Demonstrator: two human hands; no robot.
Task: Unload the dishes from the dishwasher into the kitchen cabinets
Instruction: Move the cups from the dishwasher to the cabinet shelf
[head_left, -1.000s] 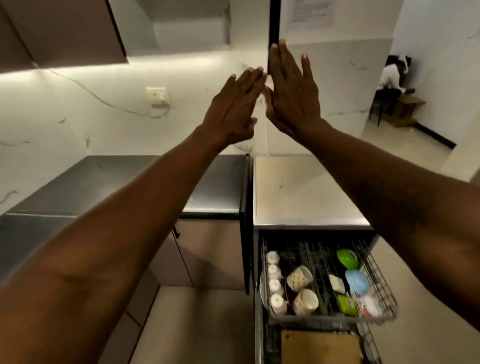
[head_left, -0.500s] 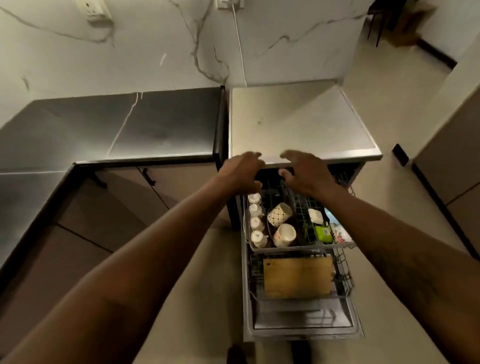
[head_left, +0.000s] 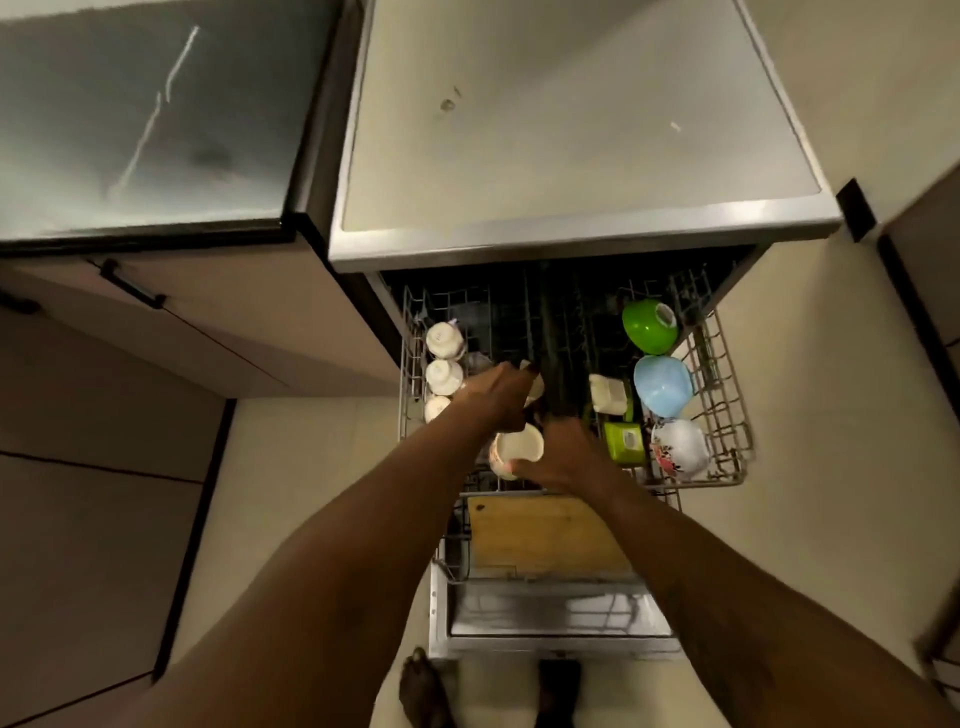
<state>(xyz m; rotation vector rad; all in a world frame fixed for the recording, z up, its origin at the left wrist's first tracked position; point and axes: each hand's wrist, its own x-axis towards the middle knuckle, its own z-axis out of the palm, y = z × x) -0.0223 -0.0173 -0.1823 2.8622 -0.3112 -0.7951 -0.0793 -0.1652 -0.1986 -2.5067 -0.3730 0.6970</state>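
The dishwasher's upper rack (head_left: 724, 410) is pulled out, and both my hands are inside it. My left hand (head_left: 496, 397) is closed over a patterned mug (head_left: 535, 385) that it mostly hides. Just in front, my right hand (head_left: 563, 460) wraps around a cream mug (head_left: 517, 448) lying on its side. Three small white cups (head_left: 444, 340) line the rack's left edge. On the right sit a green bowl (head_left: 649, 325), a blue bowl (head_left: 664, 385) and a floral white bowl (head_left: 680, 448), with a white container (head_left: 608, 394) and a green container (head_left: 625, 441) beside them.
A wooden cutting board (head_left: 545, 535) lies in the lower rack above the open dishwasher door (head_left: 556, 613). A steel top (head_left: 561, 130) covers the dishwasher, with a dark countertop (head_left: 145, 119) and base cabinets (head_left: 223, 322) to its left. My bare feet (head_left: 423, 691) stand at the door.
My hands came down from head height to the dishwasher's front edge, then into the upper rack, and closed on two mugs. My view tilted down over the rack.
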